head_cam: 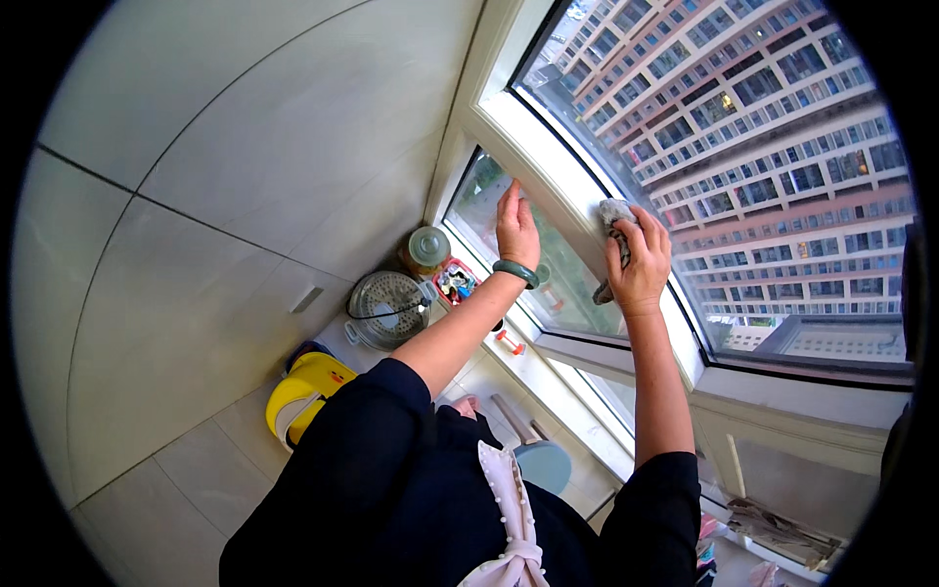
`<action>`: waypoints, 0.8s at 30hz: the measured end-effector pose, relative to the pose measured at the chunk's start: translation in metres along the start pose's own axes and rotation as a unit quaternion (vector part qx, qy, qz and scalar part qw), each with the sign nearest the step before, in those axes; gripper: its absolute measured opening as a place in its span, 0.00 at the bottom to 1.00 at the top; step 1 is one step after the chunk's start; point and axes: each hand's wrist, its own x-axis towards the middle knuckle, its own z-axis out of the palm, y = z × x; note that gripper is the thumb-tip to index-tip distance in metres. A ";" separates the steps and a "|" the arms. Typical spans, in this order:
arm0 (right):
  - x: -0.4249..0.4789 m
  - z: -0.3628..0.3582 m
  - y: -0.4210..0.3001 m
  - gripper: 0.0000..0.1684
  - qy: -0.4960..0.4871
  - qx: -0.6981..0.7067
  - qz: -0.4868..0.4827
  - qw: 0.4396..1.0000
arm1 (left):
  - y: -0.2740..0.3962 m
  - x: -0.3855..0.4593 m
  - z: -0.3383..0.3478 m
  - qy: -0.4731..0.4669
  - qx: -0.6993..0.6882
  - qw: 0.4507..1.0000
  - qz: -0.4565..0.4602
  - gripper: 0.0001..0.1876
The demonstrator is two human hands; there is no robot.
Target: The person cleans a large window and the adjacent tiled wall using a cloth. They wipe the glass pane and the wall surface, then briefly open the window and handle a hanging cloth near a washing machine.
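My right hand [640,257] is closed around a crumpled grey cloth [618,213], which presses against the white window frame [565,161]. A dark end of the cloth hangs below the fingers. Further left, my left hand [518,233] is raised with its fingers extended and nothing seen in it. It is in front of the lower window pane [572,293], with its fingertips near the frame's rail; whether they touch it is unclear. A dark green bangle [516,271] circles the left wrist. The large upper pane [770,161] lies right of the cloth.
Below my left arm are a lidded glass jar [428,248], a steamer-like perforated pot [389,308] and a red basket of small items [456,282]. A yellow duck-faced container [312,396] stands by the tiled wall [242,183]. A pan [544,466] is lower down, near the window ledge [546,389].
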 end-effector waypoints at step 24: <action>-0.002 0.003 0.000 0.12 -0.023 -0.024 -0.002 0.999 | 0.002 0.026 0.012 0.088 -0.345 0.864 -0.356 0.13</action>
